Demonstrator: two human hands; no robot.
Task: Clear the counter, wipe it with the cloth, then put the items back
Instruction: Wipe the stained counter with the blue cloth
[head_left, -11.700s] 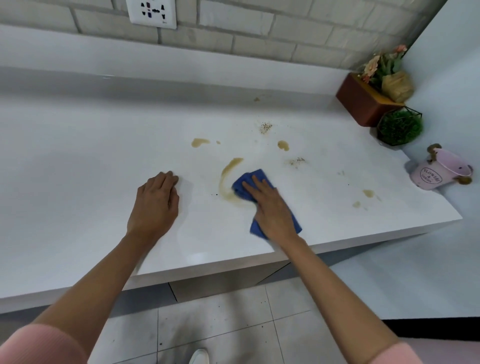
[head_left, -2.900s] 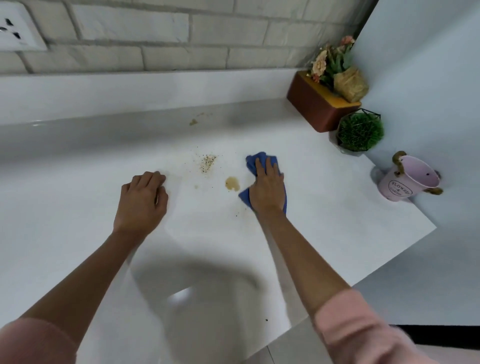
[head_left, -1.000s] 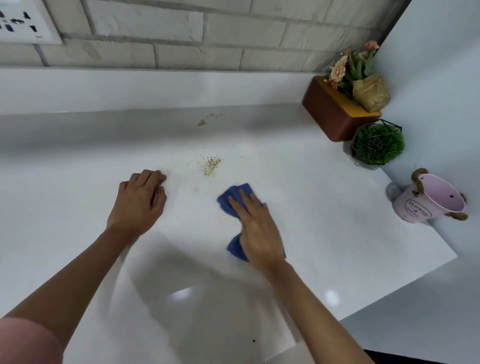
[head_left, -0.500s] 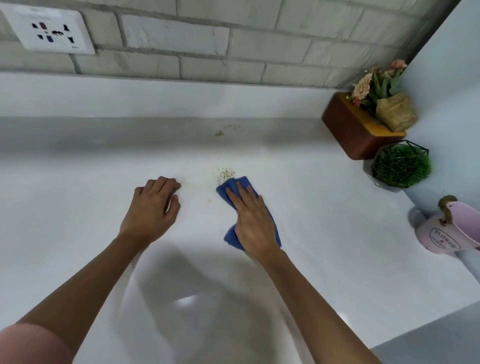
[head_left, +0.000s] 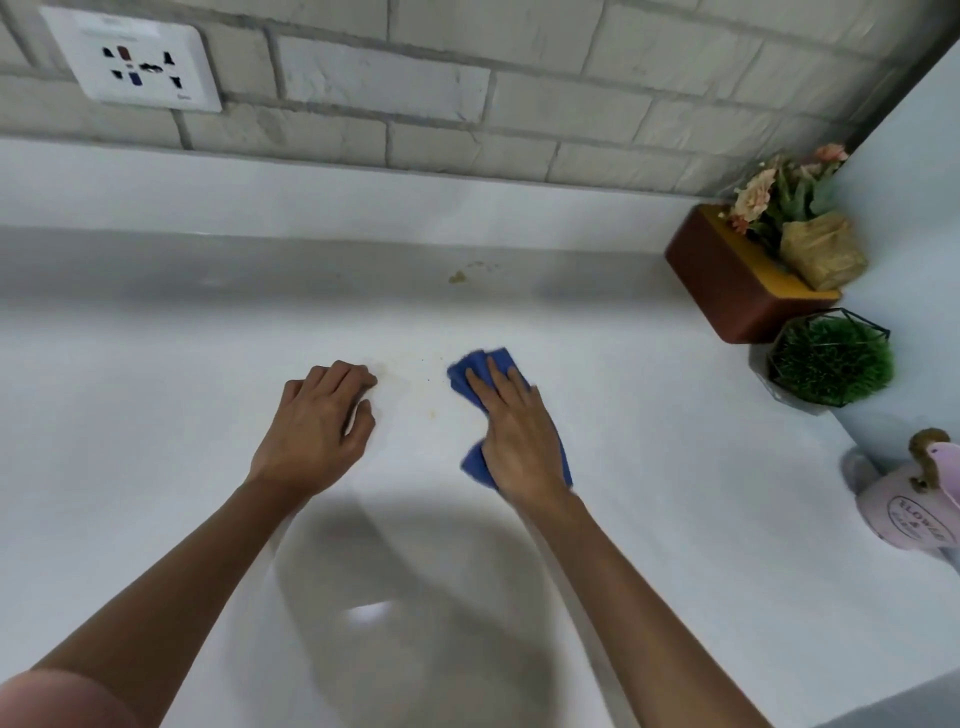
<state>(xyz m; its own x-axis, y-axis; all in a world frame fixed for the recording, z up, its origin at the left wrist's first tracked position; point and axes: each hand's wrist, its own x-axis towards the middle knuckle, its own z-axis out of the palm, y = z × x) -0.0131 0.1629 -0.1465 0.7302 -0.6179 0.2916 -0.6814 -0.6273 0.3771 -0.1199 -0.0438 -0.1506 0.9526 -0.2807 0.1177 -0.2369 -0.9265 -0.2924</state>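
Right hand (head_left: 519, 436) presses flat on the blue cloth (head_left: 480, 370) mid-counter (head_left: 675, 467); left hand (head_left: 317, 426) braces, fingers curled, holding nothing. That smear (head_left: 457, 277) at twelve o'clock could get missed.

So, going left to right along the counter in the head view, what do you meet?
left hand → right hand pressing the blue cloth → brown flower box → green plant pot → pink bucket

Soft overhead light; shadow (head_left: 415, 561), glare spot (head_left: 369, 613) on counter (head_left: 675, 493); edges bowed.
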